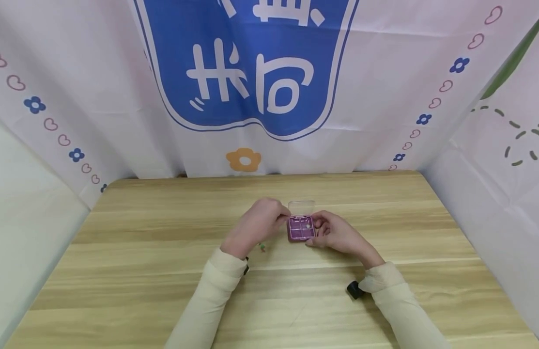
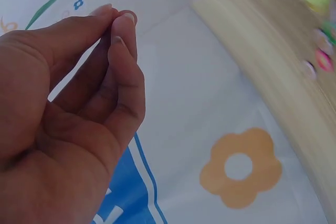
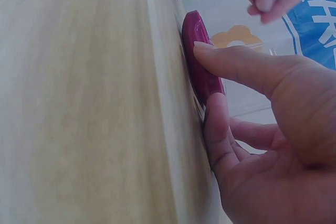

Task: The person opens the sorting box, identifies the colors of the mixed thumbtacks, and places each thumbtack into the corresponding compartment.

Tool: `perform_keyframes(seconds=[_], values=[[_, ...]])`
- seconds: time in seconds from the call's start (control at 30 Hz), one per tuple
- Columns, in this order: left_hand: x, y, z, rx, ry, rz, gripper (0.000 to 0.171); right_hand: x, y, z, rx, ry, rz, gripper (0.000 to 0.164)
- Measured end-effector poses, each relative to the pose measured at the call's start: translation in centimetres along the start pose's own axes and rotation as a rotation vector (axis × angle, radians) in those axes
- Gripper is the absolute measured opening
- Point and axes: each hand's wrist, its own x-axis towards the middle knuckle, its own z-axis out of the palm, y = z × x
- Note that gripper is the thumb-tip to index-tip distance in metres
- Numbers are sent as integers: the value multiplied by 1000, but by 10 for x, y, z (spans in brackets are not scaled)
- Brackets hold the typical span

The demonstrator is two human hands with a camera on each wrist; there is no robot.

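Filling step, apparently: toward the far edge of the table (image 1: 121, 271), the right hand (image 1: 339, 236) grips the open pillbox (image 1: 301, 229); the left hand (image 1: 259, 223) pinches, nothing visible inside; next likely calls for careful aim into a compartment (image 1: 296, 233)

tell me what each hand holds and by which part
Right hand: the box, by its right side. Left hand: pinched, but whether on anything cannot be told.

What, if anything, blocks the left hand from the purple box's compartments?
Nothing visible. The lid stands open at the far edge of the purple box, and the left hand is at its far left corner. The right hand holds the right side, out of the way.
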Motion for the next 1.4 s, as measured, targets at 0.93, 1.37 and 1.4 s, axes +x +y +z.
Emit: perform_keyframes(seconds=[0.93,1.37,1.4], values=[[-37,-23,9,19,-311,-109,32,-7,-25,-2,4,3,-13,68],[-38,-22,10,14,-290,-90,40,1,-1,0,-16,-8,-3,72],[-38,-22,10,10,-284,-88,39,1,-1,0,-16,-8,-3,72]])
